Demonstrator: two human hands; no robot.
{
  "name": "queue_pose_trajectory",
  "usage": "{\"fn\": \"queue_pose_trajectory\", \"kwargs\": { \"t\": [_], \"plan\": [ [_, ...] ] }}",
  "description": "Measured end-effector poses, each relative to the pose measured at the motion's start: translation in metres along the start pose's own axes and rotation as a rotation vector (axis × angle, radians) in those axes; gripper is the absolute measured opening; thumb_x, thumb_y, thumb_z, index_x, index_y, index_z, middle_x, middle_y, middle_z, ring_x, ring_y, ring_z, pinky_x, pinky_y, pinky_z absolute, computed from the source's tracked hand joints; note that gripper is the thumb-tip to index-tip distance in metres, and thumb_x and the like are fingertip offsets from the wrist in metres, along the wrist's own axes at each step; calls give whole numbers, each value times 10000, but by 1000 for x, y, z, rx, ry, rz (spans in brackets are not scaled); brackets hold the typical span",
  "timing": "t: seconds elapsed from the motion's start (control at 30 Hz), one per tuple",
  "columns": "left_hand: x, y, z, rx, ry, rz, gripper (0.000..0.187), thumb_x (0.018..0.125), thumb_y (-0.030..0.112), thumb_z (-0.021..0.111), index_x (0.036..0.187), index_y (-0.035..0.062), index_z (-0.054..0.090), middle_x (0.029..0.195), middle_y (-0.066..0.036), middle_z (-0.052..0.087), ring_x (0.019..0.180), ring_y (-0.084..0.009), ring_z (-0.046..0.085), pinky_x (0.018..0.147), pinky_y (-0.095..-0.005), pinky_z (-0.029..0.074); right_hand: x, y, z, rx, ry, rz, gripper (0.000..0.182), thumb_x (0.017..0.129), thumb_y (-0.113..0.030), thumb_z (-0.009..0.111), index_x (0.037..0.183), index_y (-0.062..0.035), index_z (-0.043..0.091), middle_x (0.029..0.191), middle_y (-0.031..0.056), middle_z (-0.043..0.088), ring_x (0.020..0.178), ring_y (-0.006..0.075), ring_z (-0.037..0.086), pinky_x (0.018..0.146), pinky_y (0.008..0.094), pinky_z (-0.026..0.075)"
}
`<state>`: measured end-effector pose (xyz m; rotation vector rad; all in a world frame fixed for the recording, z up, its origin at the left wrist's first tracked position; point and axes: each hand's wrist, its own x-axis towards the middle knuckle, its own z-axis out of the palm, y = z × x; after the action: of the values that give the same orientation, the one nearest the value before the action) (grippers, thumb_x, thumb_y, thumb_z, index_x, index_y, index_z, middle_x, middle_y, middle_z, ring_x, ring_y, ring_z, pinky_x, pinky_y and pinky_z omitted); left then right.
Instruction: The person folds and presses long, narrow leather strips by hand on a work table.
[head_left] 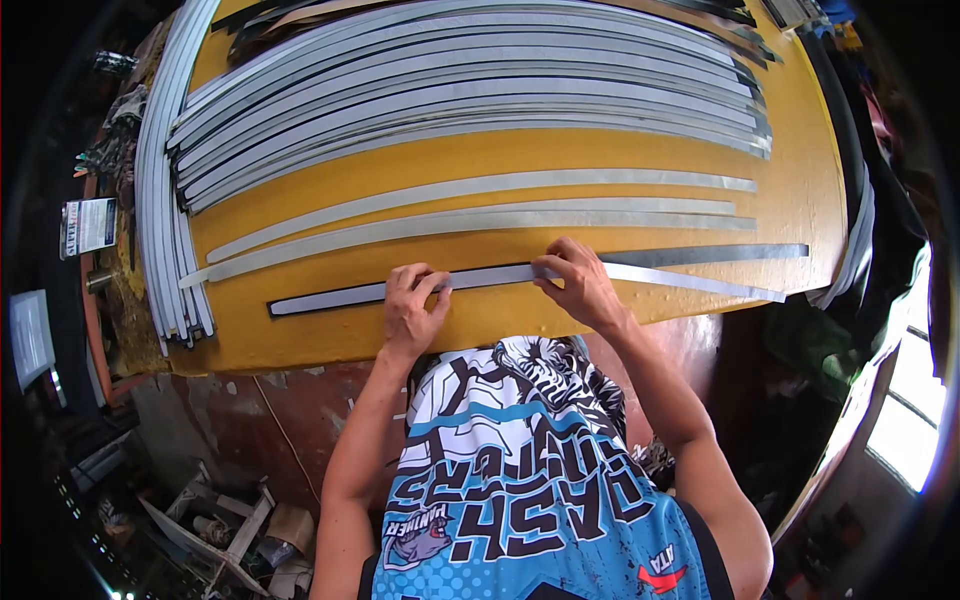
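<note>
A long white strip lies on top of a wider black strip near the front edge of the table. To the left, the white strip sits within the black one, whose dark border shows around it. Right of my right hand the two part, and the white strip angles toward the table edge. My left hand has its fingers curled and pinched at the strips' edge. With thumb and fingers together, my right hand grips the white strip where the two separate. The undersides of both hands' fingertips are hidden.
Beyond the hands, several loose grey strips lie across the yellow table. Farther back is a broad stack of pale strips. A bundle of long strips hangs over the left side. Dark material drapes at the right edge.
</note>
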<state>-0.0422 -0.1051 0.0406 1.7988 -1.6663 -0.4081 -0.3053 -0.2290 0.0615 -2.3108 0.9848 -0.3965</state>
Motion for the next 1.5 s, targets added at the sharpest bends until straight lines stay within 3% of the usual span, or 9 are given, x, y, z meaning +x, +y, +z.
{"fn": "queue_pose_trajectory", "kwargs": {
  "t": [1.03, 1.33, 1.43, 1.5],
  "plan": [
    [-1, 3, 0, 49, -53, -21, 230, 825, 190, 756, 1005, 52, 719, 1056, -118, 594, 1022, -312, 550, 898, -422, 461, 2, 3, 4, 32, 7, 14, 161, 771, -125, 791, 912, -91, 720, 918, 86, 601, 880, 291, 615, 780, 413, 510],
    [2, 27, 14, 221, 30, -103, 201, 837, 213, 748, 969, 66, 713, 1036, -96, 599, 1015, -305, 551, 891, -413, 447, 5, 3, 3, 42, -17, 23, 163, 762, -138, 798, 900, -91, 725, 912, 81, 599, 891, 293, 616, 791, 415, 507],
    [4, 38, 21, 256, 68, -63, 148, 833, 120, 720, 968, 60, 722, 1031, -98, 617, 1019, -310, 561, 903, -418, 455, 4, 5, 5, 36, -15, 5, 178, 758, -130, 804, 912, -95, 721, 918, 84, 602, 878, 301, 619, 776, 416, 513],
    [6, 40, 37, 64, -57, 29, 165, 817, 15, 682, 972, 49, 728, 1035, -112, 636, 1026, -316, 578, 907, -420, 478, 5, 8, 5, 14, -4, -25, 199, 754, -120, 811, 928, -98, 717, 922, 87, 604, 864, 307, 622, 759, 416, 520]
  ]
}}
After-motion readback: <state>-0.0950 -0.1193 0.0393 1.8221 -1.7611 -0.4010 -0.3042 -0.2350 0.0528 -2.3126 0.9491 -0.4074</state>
